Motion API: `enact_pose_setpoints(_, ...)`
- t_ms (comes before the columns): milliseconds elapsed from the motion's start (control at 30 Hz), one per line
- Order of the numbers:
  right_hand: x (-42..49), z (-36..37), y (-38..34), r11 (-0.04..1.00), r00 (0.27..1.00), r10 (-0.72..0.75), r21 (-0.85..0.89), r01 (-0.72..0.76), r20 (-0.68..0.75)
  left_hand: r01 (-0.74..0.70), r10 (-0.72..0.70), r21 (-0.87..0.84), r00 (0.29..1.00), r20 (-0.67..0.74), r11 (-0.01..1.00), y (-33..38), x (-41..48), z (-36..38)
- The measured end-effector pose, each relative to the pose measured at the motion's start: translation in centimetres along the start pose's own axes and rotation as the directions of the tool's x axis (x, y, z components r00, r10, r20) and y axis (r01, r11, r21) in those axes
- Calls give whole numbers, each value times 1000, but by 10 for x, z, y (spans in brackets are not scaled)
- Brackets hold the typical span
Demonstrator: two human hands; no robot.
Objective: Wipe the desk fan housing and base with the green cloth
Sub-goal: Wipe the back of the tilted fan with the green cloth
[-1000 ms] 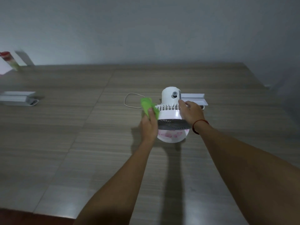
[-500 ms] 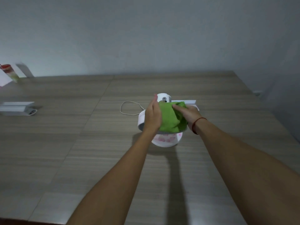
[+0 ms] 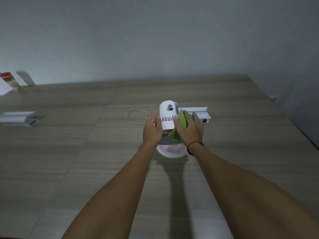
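Right hand (image 3: 189, 131) pressing green cloth (image 3: 183, 121) on fan (image 3: 168, 112), wooden table (image 3: 69, 152), grey wall (image 3: 155, 35)

Fan (image 3: 168, 112) mid-table (image 3: 69, 152), cord (image 3: 133, 116) left, rail (image 3: 198, 112) behind-right.

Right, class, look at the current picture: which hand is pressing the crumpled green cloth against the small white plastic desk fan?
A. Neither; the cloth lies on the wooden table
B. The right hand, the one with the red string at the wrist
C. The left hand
B: the right hand, with a red string at its wrist, covers the crumpled green cloth on the small white plastic desk fan, while the bare left hand steadies the other side.
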State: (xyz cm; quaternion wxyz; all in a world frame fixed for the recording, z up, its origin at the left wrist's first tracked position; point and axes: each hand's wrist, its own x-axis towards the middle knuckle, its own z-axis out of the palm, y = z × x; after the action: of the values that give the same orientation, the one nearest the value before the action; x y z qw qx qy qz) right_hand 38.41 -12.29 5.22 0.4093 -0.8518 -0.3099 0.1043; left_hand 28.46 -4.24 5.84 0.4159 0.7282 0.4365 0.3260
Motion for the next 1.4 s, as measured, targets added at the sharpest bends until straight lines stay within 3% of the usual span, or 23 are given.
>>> enact_pose_setpoints(67, 6, 2, 4, 998, 998, -40, 37, 43, -55, 9, -9, 8, 1000, 0, 1000, -3, 1, 0)
enact_pose_setpoints(133, 12, 6, 14, 986, 996, 8, 168, 7, -88, 17, -17, 37, 1000, -4, 999, -5, 1, 2)
enact_pose_setpoints(200, 19, 9, 25, 934, 984, 164, 334, -131, -75, 16, -15, 61, 1000, -12, 998, -6, -1, 4)
enact_pose_setpoints(267, 25, 7, 34, 805, 930, 363, 482, -347, 64, 8, -8, 57, 1000, -9, 998, -7, -2, 5)
enact_pose_setpoints(333, 27, 5, 41, 721, 881, 443, 518, -461, 167, 2, -3, 46, 1000, 10, 999, -8, -2, 3)
enact_pose_setpoints(400, 26, 7, 39, 789, 925, 369, 497, -361, 87, 6, -7, 32, 1000, 18, 999, -7, 1, 1)
enact_pose_setpoints(500, 18, 10, 20, 907, 988, 117, 415, -64, -104, 24, -25, 24, 999, 22, 999, -4, 5, 0)
enact_pose_setpoints(633, 10, 13, 4, 966, 985, -130, 209, 152, -116, 25, -26, 37, 1000, 12, 999, -7, 4, 1)
enact_pose_setpoints(800, 25, 12, 16, 957, 987, 104, 281, -65, -126, 15, -16, 54, 999, 28, 998, -8, -1, 6)
enact_pose_setpoints(900, 38, 8, 16, 913, 978, 208, 367, -181, -36, 21, -22, 57, 1000, 20, 998, -8, -2, 6)
enact_pose_setpoints(1067, -1, 20, 27, 947, 991, 58, 321, -16, -121, 41, -43, 86, 999, 18, 995, -10, 2, 5)
enact_pose_setpoints(1167, -15, 31, 35, 965, 995, 48, 262, -22, -93, 34, -34, 65, 999, 6, 997, -10, 4, 3)
enact_pose_setpoints(1267, -8, 22, 33, 957, 995, 43, 288, -16, -88, -91, 90, 124, 996, 12, 988, -11, 3, -2)
enact_pose_setpoints(1400, 17, 3, 20, 927, 999, 31, 375, -16, -34, -271, 230, 389, 962, 150, 880, -19, 8, -9)
